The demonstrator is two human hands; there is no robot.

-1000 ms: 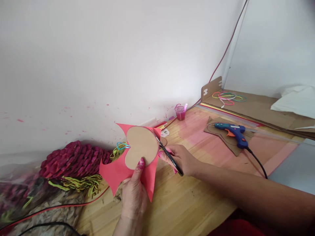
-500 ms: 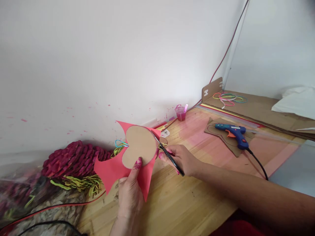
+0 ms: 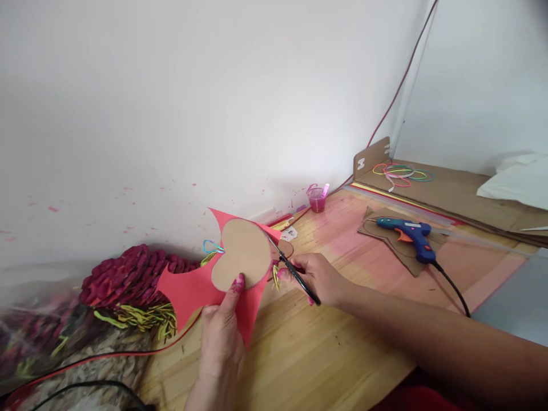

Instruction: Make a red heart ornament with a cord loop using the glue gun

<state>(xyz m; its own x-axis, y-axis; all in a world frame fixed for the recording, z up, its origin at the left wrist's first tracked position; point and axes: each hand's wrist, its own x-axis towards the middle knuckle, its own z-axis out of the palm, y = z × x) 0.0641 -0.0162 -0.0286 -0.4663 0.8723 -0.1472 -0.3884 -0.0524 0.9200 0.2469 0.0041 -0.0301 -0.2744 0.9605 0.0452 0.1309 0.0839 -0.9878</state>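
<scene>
My left hand (image 3: pixel 225 319) grips a sheet of red paper (image 3: pixel 188 294) with a tan cardboard apple or heart shape (image 3: pixel 244 254) lying on its face, thumb pressed on the shape's lower edge. A blue cord loop (image 3: pixel 212 246) sticks out at the shape's left notch, and a yellow-green yarn tuft (image 3: pixel 276 277) shows at its right. Black-handled scissors (image 3: pixel 295 274) are in my right hand (image 3: pixel 321 279), their blades at the upper right rim of the shape, over the red paper. Whether the blades are parted is hard to see.
A blue glue gun (image 3: pixel 406 231) lies on a cardboard piece (image 3: pixel 372 228) to the right, its black cord trailing forward. By the wall stands a cup of pink paint (image 3: pixel 317 201). Dark red petal-like pieces (image 3: pixel 137 274) are heaped at left; a red cable (image 3: pixel 128 354) crosses the wooden table (image 3: pixel 299 348).
The red paper has tilted slightly, its left flap shifting left and up. The yarn tuft at the right shows more clearly. The scissors stay at the shape's right rim.
</scene>
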